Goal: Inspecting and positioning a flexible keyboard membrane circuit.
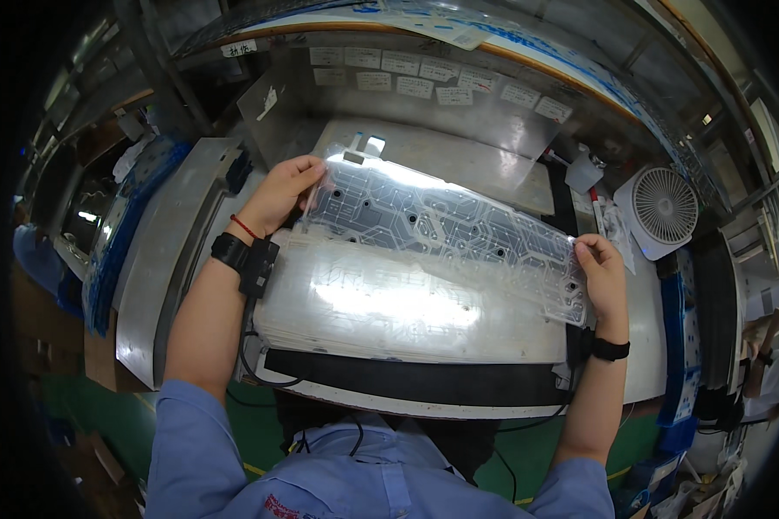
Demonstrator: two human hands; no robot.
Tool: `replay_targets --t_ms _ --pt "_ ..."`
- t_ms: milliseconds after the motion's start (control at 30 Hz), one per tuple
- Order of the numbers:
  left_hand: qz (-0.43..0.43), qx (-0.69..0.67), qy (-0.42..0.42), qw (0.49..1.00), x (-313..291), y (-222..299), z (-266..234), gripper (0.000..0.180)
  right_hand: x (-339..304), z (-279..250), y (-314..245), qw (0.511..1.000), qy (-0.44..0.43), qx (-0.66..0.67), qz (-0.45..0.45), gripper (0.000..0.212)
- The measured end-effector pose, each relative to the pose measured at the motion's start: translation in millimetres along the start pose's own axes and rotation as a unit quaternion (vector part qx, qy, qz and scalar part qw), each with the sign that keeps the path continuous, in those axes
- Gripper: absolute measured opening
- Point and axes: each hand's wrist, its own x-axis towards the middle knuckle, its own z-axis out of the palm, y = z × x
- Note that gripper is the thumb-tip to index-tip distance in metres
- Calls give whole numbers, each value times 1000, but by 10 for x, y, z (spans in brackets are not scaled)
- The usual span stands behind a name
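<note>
Left hand (287,192) has thumb and fingers pinched on the upper-left corner of a clear membrane circuit sheet (441,223), which spans between both hands above a sheet stack (389,320); right hand (603,272) pinches its upper-right corner.

The thin, clear, rectangular sheet with silvery printed tracks (459,229) looked like smooth, glossy plastic film. Toward 6 o'clock from it, the pile of translucent, whitish rectangular sheets (381,316) was also plastic-like, with a bright sheen; the long black strip (424,379) beyond looked matt. At 12 o'clock, white rectangular paper labels (415,87) lined a grey, dully reflective metal panel (463,121). The round-fronted white fan (664,208), toward 3 o'clock, was smooth plastic; the blue shirt (355,476) at 6 o'clock was matt cloth.
</note>
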Motion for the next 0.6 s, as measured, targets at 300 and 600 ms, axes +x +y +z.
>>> replay_targets --t_ms 300,600 --pt "18 -44 66 997 51 -23 -34 17 29 -16 -3 996 38 75 0 13" --pt "12 -68 89 994 41 0 -43 19 50 -15 39 994 35 105 12 16"
